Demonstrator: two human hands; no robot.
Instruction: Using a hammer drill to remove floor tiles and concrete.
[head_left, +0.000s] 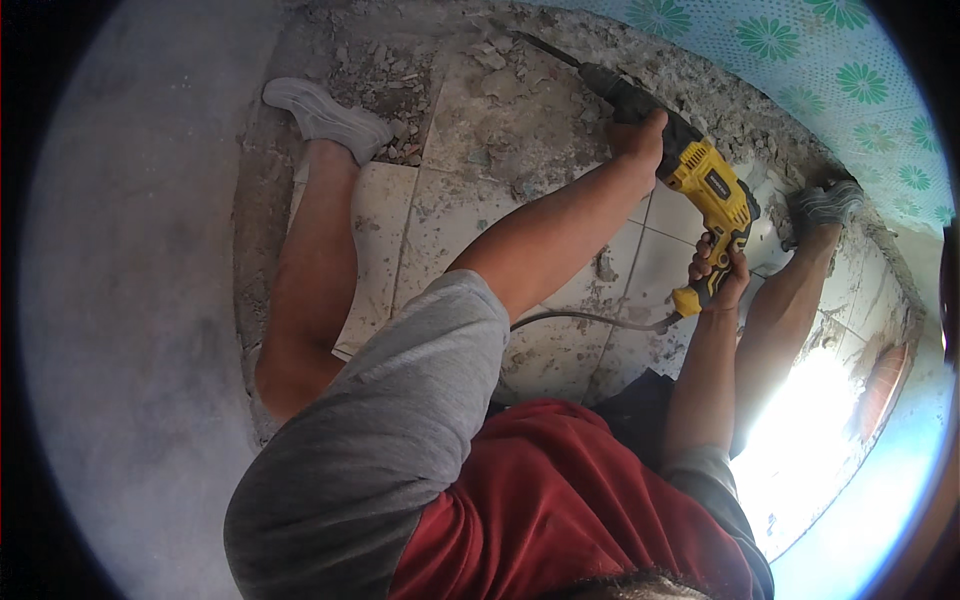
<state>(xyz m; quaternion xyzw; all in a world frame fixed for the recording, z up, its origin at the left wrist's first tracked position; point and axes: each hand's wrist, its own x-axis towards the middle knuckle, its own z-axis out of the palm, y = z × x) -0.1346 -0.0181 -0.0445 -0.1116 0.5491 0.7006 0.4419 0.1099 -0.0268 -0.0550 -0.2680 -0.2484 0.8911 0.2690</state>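
A yellow and black rotary hammer [712, 185] slants across the upper right, its long dark chisel bit [548, 48] pointing to the far left. My left hand [640, 140] is wrapped round the front of the tool, behind the chuck; most of its fingers are hidden. Round the rear handle closes my right hand [722, 272], with fingers curled near the trigger. The bit's tip lies among broken mortar [490, 55] at the far edge of the floor; whether it touches is hard to tell. A power cord [600, 320] runs from the handle's base toward my body.
White floor tiles [570, 355], dusty and strewn with debris, lie beneath the tool. Rubble [385, 90] is heaped beside my left shoe [325, 115]. My right shoe [828, 203] stands by the wall with green-flowered tiles [770, 40]. A bare grey wall [140, 300] rises at left.
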